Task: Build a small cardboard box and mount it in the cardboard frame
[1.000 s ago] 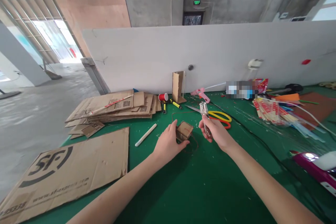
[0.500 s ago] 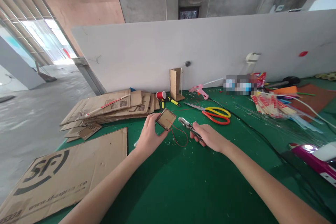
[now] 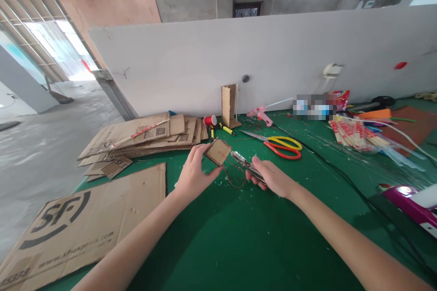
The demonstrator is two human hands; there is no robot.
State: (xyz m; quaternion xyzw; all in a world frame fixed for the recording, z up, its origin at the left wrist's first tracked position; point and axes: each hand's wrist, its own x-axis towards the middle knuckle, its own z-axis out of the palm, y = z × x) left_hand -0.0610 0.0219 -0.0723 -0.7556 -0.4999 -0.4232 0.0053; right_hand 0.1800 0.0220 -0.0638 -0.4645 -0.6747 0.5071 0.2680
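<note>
My left hand (image 3: 194, 173) pinches a small square of brown cardboard (image 3: 217, 151) and holds it tilted above the green table (image 3: 239, 236). A thin red thread (image 3: 235, 177) hangs from the square in a loop. My right hand (image 3: 271, 177) is closed round a silver metal punch tool (image 3: 244, 164), whose tip points at the right edge of the cardboard square, almost touching it.
A large flat cardboard sheet (image 3: 78, 223) lies at the front left, a pile of cardboard pieces (image 3: 143, 136) behind it. Yellow and red scissors (image 3: 280, 145), a pink glue gun (image 3: 261, 114), a red cup (image 3: 209, 121), an upright cardboard piece (image 3: 228, 107) and packs of sticks (image 3: 351, 134) lie by the white partition.
The left hand lifted the cardboard square off the table. The right hand lowered the punch tool from upright to level and brought its tip to the square.
</note>
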